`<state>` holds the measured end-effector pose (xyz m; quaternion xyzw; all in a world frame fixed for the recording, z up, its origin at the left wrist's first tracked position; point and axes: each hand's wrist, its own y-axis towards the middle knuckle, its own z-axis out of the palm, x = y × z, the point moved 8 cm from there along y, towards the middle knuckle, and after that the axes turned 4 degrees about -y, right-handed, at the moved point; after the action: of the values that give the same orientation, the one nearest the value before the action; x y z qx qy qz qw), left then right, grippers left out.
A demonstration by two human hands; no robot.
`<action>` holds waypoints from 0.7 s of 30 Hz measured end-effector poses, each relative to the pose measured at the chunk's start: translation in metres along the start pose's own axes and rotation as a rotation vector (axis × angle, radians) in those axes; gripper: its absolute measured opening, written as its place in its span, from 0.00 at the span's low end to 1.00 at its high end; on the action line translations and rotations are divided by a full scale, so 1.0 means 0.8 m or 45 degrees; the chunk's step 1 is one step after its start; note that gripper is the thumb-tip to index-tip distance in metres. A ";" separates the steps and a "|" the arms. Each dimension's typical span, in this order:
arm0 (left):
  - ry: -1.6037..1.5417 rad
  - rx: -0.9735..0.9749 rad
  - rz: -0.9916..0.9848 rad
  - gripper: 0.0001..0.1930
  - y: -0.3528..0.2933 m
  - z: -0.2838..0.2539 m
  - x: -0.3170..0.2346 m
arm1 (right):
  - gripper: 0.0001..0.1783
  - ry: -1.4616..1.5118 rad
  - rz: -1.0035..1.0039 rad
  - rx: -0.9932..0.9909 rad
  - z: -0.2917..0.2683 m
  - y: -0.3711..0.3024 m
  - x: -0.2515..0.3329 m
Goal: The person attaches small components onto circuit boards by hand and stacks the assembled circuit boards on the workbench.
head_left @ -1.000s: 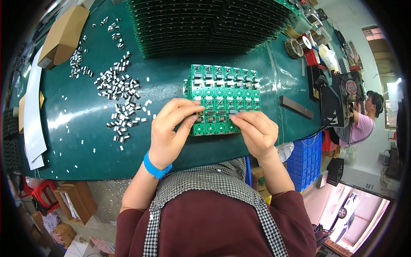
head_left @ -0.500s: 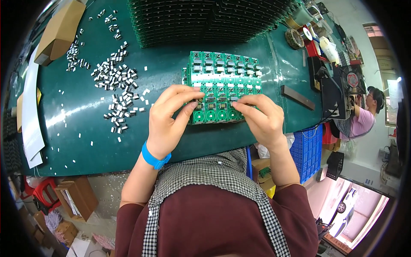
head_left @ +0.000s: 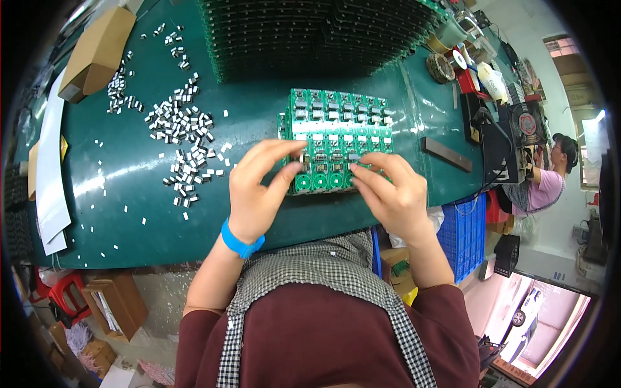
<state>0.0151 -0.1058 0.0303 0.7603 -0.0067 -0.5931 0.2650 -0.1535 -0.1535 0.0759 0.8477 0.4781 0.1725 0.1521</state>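
Note:
A panel of green circuit boards (head_left: 321,132) lies in front of me, with rows of small parts and round outlines along its near edge. My left hand (head_left: 255,187) pinches a small block-shaped display module (head_left: 302,158) on edge over the panel's left side. At the panel's right part, my right hand (head_left: 396,197) has thumb and forefinger closed at a grey-faced display module (head_left: 353,157) in the same row. Fingertips partly hide both modules. Many loose black-and-white display modules (head_left: 184,123) lie scattered to the left on the green table (head_left: 259,116).
Tall stacks of green boards (head_left: 310,39) stand at the back. A dark bar (head_left: 446,154) lies to the right, near a black fan unit (head_left: 527,123). A cardboard box (head_left: 97,55) sits far left. Another person (head_left: 543,174) is at the right.
The whole view has shifted slightly, moving the table's contents lower. The left-hand module now shows on edge between thumb and forefinger. My right fingertips remain at the grey-faced module.

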 end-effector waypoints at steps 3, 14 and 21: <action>-0.052 0.009 0.121 0.18 -0.008 0.002 -0.019 | 0.17 0.352 0.190 -0.045 -0.006 -0.003 0.000; -0.202 0.160 0.266 0.15 -0.025 0.028 -0.043 | 0.10 1.698 0.826 -0.066 0.043 -0.032 -0.003; 0.041 0.206 0.606 0.14 -0.033 0.032 -0.061 | 0.08 2.317 1.091 0.278 0.073 -0.049 0.006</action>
<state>-0.0310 -0.0774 0.0589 0.7653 -0.2286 -0.4994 0.3355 -0.1557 -0.1350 0.0080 0.5037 0.0810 0.7486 -0.4234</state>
